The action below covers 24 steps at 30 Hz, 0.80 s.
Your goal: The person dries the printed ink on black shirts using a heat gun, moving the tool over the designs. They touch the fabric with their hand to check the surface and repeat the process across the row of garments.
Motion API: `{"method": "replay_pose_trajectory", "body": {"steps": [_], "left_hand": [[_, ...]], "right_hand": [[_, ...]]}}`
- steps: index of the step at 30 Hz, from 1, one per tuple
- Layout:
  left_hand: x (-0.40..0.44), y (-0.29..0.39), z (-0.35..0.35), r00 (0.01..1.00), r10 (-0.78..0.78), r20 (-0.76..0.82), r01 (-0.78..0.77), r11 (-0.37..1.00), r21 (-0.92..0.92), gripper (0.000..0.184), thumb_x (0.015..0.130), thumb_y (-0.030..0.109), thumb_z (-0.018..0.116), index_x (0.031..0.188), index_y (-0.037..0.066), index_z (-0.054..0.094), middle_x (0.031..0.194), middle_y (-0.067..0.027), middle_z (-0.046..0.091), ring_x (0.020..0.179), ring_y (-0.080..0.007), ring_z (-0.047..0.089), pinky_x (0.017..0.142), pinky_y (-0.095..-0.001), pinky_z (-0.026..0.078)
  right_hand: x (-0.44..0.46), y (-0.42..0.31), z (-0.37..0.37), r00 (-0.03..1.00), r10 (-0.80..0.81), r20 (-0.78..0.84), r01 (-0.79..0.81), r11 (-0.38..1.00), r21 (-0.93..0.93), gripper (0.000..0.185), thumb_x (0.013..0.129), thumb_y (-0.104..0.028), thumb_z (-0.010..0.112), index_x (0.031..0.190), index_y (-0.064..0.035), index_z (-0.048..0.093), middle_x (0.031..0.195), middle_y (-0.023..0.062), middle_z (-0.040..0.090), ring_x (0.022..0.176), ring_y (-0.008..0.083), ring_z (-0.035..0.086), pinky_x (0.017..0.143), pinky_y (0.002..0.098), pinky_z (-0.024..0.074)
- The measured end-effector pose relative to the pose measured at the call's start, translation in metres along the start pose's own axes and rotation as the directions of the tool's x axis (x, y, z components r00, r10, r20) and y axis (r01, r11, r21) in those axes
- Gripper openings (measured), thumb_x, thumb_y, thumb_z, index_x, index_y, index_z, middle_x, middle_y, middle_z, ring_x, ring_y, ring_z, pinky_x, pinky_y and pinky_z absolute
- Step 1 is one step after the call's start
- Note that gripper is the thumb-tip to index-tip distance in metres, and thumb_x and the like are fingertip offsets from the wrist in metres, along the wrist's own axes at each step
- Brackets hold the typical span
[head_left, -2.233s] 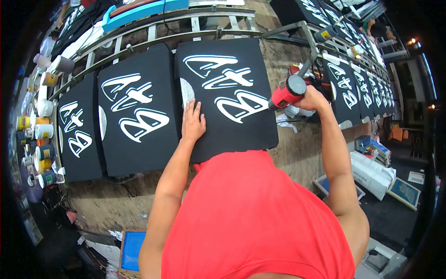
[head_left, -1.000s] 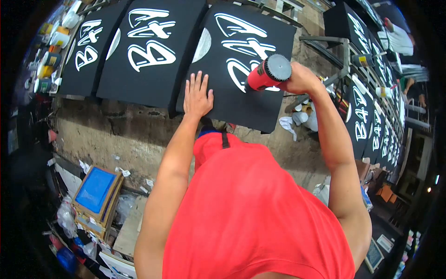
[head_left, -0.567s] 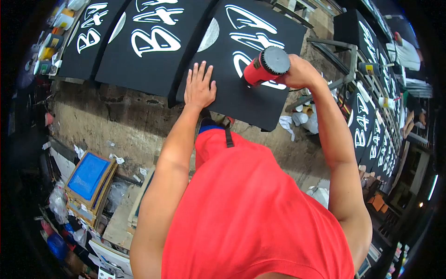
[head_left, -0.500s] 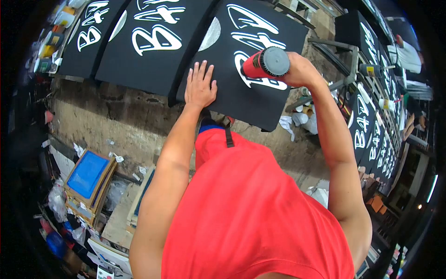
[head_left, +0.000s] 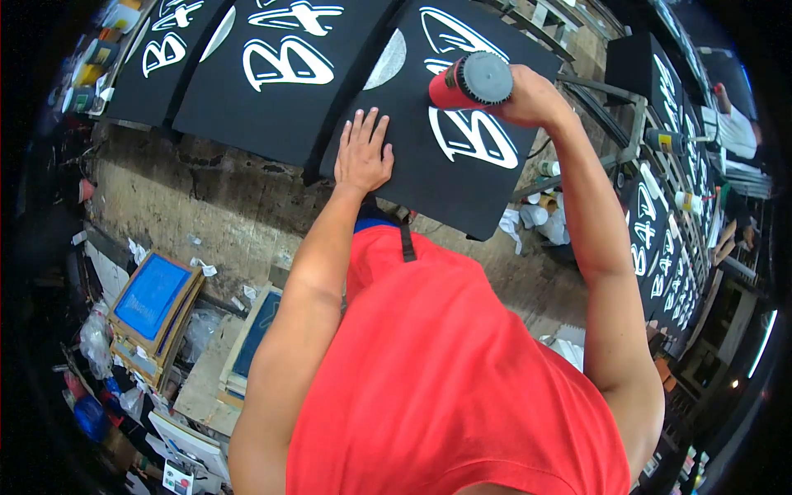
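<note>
My right hand point(head_left: 532, 97) is wrapped round the handle of a red heat gun point(head_left: 450, 89) with a round grey rear cap. The heat gun is over the white lettering point(head_left: 474, 136) printed on a black fabric panel point(head_left: 412, 177), and hides part of it. Its nozzle is hidden beneath its body. My left hand point(head_left: 363, 153) lies flat on the same panel near its front left corner, fingers spread, holding nothing. A pale half-round patch point(head_left: 386, 62) shows at the panel's left edge.
More black printed panels point(head_left: 239, 124) lie to the left. Others point(head_left: 648, 223) line a rack at the right. Framed screens point(head_left: 153, 293) are stacked at lower left near plastic bags point(head_left: 96, 338). Tubs point(head_left: 87, 74) stand at upper left. A person in white point(head_left: 734, 132) is at far right.
The heat gun in my right hand has moved away from me along the lettering, uncovering more of the nearest letter. My left hand stays flat on the panel. The view has shifted slightly.
</note>
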State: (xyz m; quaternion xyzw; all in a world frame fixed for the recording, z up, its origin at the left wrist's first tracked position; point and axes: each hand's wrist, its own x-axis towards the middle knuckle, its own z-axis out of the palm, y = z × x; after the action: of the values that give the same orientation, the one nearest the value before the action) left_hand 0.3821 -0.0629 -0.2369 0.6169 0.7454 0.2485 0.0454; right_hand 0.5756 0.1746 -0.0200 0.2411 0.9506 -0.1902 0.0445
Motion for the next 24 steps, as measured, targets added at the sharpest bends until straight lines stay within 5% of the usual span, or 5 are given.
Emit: {"method": "replay_pose_trajectory", "body": {"steps": [3, 12, 18, 20, 24], "left_hand": [[0.0, -0.001, -0.001, 1.0, 0.003, 0.002, -0.003, 1.0, 0.007, 0.061, 0.094, 0.027, 0.06, 0.153, 0.013, 0.05, 0.162, -0.0143, 0.043, 0.152, -0.039, 0.036, 0.125, -0.0536, 0.027], [0.005, 0.007, 0.001, 0.999, 0.032, 0.017, -0.033, 0.997, 0.068, 0.064, 0.093, 0.028, 0.063, 0.153, 0.01, 0.05, 0.162, -0.012, 0.043, 0.152, -0.0363, 0.035, 0.126, -0.0524, 0.026], [0.039, 0.037, 0.023, 0.944, 0.296, 0.145, -0.295, 0.955, -0.029, 0.066, 0.097, 0.033, 0.061, 0.156, 0.008, 0.046, 0.167, -0.0106, 0.038, 0.155, -0.035, 0.032, 0.128, -0.0522, 0.023], [0.04, 0.039, 0.025, 0.938, 0.306, 0.166, -0.308, 0.951, -0.014, 0.067, 0.098, 0.035, 0.059, 0.158, 0.009, 0.044, 0.167, -0.0105, 0.038, 0.156, -0.0349, 0.031, 0.128, -0.0522, 0.022], [0.041, 0.038, 0.025, 0.923, 0.331, 0.197, -0.339, 0.941, 0.007, 0.065, 0.099, 0.037, 0.057, 0.158, 0.011, 0.045, 0.168, -0.0097, 0.038, 0.157, -0.0349, 0.029, 0.129, -0.0523, 0.021]], "right_hand": [[0.009, -0.01, -0.014, 0.981, 0.135, 0.137, -0.141, 0.99, 0.032, 0.039, 0.081, -0.023, 0.085, 0.117, -0.0105, 0.074, 0.106, 0.0202, 0.075, 0.099, 0.042, 0.071, 0.085, 0.043, 0.0573], [-0.025, 0.013, -0.01, 0.993, 0.111, 0.032, -0.114, 0.988, 0.109, 0.035, 0.082, -0.017, 0.083, 0.115, -0.0094, 0.074, 0.104, 0.0183, 0.076, 0.097, 0.0383, 0.072, 0.085, 0.0427, 0.0569], [-0.077, -0.004, -0.008, 0.971, 0.184, 0.155, -0.213, 0.957, 0.196, 0.033, 0.082, -0.014, 0.081, 0.113, -0.007, 0.074, 0.103, 0.0187, 0.076, 0.096, 0.0398, 0.071, 0.085, 0.0426, 0.0567], [-0.097, -0.01, -0.004, 0.984, 0.176, 0.015, -0.176, 0.97, 0.166, 0.034, 0.081, -0.015, 0.082, 0.112, -0.0055, 0.073, 0.102, 0.0189, 0.076, 0.096, 0.0406, 0.07, 0.085, 0.0432, 0.0565], [-0.134, 0.007, 0.01, 0.964, 0.262, 0.05, -0.266, 0.932, 0.244, 0.035, 0.077, -0.019, 0.083, 0.109, -0.0076, 0.075, 0.1, 0.0215, 0.075, 0.096, 0.043, 0.07, 0.081, 0.045, 0.0573]]}}
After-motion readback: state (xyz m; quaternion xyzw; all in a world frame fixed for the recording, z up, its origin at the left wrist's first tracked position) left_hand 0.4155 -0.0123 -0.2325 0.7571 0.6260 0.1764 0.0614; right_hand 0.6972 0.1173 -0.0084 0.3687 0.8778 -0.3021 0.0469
